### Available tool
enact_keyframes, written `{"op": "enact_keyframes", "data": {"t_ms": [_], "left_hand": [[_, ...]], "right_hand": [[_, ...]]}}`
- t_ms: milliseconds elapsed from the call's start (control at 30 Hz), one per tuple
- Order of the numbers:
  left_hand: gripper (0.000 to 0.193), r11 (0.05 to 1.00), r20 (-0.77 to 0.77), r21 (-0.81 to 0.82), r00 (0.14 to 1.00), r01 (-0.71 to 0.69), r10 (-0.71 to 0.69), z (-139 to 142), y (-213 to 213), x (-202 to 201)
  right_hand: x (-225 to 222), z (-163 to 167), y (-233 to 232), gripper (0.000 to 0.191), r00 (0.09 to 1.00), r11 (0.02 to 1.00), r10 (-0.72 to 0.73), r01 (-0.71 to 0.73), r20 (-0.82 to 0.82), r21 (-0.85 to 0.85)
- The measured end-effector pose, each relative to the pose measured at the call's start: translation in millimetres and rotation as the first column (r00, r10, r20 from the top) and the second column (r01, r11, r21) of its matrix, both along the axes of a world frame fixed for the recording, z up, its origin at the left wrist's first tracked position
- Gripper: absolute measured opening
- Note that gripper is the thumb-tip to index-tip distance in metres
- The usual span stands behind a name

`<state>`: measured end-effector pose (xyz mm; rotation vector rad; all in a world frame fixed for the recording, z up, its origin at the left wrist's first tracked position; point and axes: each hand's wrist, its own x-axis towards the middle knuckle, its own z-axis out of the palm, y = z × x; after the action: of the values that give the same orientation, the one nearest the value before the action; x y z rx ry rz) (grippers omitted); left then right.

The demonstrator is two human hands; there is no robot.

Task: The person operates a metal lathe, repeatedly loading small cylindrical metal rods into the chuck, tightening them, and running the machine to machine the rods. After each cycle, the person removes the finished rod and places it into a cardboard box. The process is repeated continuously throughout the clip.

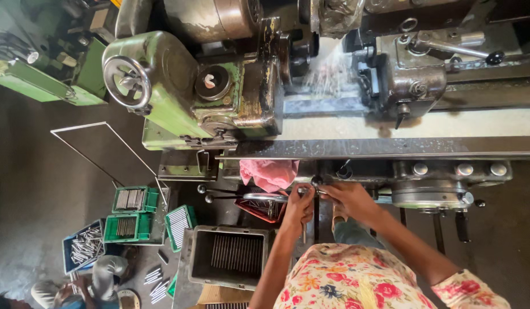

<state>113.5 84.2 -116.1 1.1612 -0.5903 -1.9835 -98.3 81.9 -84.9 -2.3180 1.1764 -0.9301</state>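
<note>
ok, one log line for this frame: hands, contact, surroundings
left hand: gripping small lever | right hand: on same control, machine front | pink rag: beside left hand | grey bin: below

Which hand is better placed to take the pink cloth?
Probably the left. The left hand is right beside the pink cloth; the right hand is farther off, beyond the left one, at a small knob.

Grey floor point(36, 189) carries 3 green crates point(136, 200), loose metal rods point(155, 283).
</note>
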Motion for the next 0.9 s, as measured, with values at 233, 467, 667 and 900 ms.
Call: {"op": "enact_keyframes", "data": {"t_ms": [233,467,667,900], "left_hand": [[0.025,0.963,0.165,-0.117,0.961,0.244,-0.224,29,-30,-11],[0.015,0.986,0.181,-0.153,0.983,0.067,-0.038,82,-60,-39],[0.010,0.943,0.188,-0.320,0.969,-0.093,0.160,109,-111,-71],[0.019,0.909,-0.070,-0.327,0.966,-0.260,0.251,98,-144,-103]], "right_hand": [[-23,10,-24,0.040,0.997,0.998,0.052,-0.051,-0.063,0.031],[-17,46,-52,0.021,0.998,1.000,-0.013,0.015,-0.060,0.025],[-12,110,-87,0.026,0.922,0.922,-0.381,0.384,0.072,-0.049],[-24,150,-111,0.007,0.911,0.891,-0.322,0.384,0.258,-0.242]]}}
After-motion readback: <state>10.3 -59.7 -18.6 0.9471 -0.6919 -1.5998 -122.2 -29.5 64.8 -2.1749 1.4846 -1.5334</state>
